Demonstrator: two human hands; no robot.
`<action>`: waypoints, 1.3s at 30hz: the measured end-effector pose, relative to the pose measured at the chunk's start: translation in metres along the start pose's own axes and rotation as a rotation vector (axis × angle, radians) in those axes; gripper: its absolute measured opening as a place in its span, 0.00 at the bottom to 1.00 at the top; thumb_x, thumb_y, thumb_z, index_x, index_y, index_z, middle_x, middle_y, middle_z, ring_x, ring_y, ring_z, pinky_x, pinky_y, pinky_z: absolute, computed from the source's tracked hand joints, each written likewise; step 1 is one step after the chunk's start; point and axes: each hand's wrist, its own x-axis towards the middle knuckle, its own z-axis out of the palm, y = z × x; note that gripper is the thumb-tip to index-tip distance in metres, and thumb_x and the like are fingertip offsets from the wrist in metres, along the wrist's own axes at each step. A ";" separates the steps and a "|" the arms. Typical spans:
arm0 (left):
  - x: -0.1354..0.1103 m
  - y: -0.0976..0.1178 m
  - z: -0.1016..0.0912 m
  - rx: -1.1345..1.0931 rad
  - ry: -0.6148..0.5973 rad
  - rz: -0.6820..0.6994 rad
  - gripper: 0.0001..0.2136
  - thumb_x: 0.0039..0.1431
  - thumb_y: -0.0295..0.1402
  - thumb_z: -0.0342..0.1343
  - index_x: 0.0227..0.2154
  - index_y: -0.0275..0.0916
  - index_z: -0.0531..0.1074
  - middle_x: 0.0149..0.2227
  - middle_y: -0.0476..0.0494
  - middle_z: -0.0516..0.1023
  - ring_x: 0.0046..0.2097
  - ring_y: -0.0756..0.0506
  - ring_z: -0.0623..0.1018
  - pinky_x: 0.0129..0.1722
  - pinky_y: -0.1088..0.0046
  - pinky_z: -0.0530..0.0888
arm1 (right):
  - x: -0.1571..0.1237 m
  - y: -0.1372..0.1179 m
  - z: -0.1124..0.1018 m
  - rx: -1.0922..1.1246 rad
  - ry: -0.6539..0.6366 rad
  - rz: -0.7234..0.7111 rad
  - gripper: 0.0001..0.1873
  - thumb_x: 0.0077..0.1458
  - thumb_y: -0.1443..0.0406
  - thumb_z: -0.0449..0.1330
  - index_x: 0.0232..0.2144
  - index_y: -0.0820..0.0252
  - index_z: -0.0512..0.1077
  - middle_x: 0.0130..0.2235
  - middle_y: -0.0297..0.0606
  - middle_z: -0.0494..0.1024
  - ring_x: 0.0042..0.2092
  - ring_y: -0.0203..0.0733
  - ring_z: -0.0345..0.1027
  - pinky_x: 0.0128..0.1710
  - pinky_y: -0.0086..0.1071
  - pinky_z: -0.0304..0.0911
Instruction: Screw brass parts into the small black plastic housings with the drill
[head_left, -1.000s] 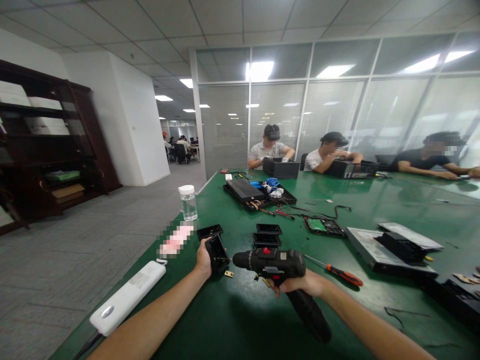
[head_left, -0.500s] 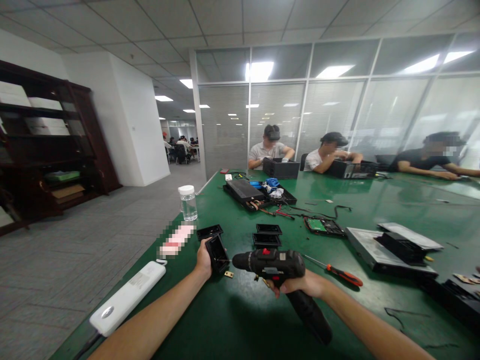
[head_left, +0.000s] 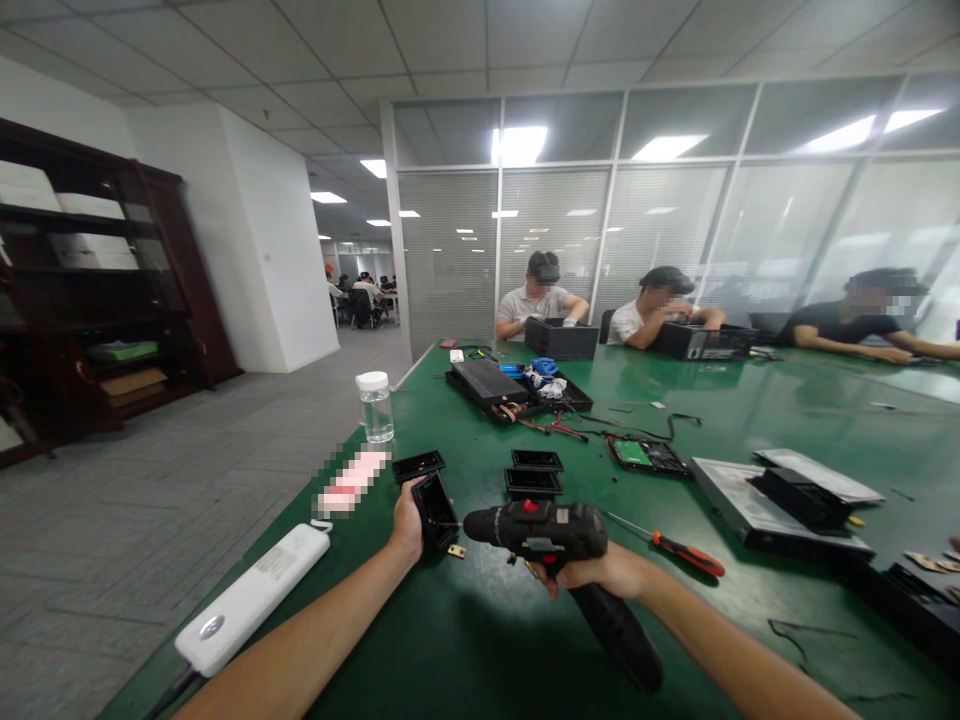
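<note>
My left hand grips a small black open box-shaped part, tilted on its side on the green table. My right hand is wrapped round the handle of a black cordless drill. The drill's nose points left at the part's open side. A small brass piece lies on the table just below the part.
Black trays and another lie beyond my hands. An orange-handled screwdriver lies to the right, a white power strip at the left edge, a water bottle further back. Disassembled devices sit at right. Three people work at the far end.
The view has dipped very slightly. Both hands, the part and the drill hold nearly the same places.
</note>
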 end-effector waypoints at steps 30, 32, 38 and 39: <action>0.005 0.000 -0.005 0.010 -0.090 -0.007 0.09 0.46 0.36 0.51 0.25 0.34 0.68 0.19 0.46 0.72 0.23 0.44 0.74 0.24 0.68 0.71 | 0.001 0.018 -0.001 -0.004 -0.017 -0.027 0.09 0.48 0.64 0.55 0.35 0.56 0.68 0.32 0.40 0.67 0.34 0.41 0.64 0.38 0.42 0.61; 0.005 0.001 -0.004 0.005 -0.082 -0.026 0.09 0.46 0.36 0.50 0.25 0.34 0.68 0.18 0.46 0.71 0.22 0.44 0.74 0.23 0.68 0.71 | 0.000 0.018 -0.001 -0.018 -0.017 -0.019 0.09 0.49 0.63 0.55 0.36 0.55 0.68 0.33 0.41 0.67 0.35 0.41 0.65 0.39 0.42 0.61; 0.003 0.003 -0.003 0.008 -0.049 -0.065 0.10 0.47 0.36 0.49 0.24 0.34 0.68 0.18 0.45 0.72 0.22 0.45 0.74 0.23 0.69 0.71 | 0.001 0.021 -0.002 -0.018 -0.013 -0.018 0.09 0.50 0.63 0.55 0.36 0.55 0.67 0.34 0.41 0.67 0.35 0.41 0.65 0.39 0.42 0.61; 0.003 0.004 -0.002 0.010 -0.047 -0.070 0.10 0.47 0.36 0.49 0.24 0.33 0.68 0.18 0.45 0.72 0.22 0.45 0.74 0.24 0.69 0.71 | 0.001 0.023 -0.002 -0.013 -0.020 -0.021 0.09 0.49 0.63 0.56 0.36 0.55 0.67 0.33 0.41 0.66 0.34 0.41 0.64 0.38 0.42 0.61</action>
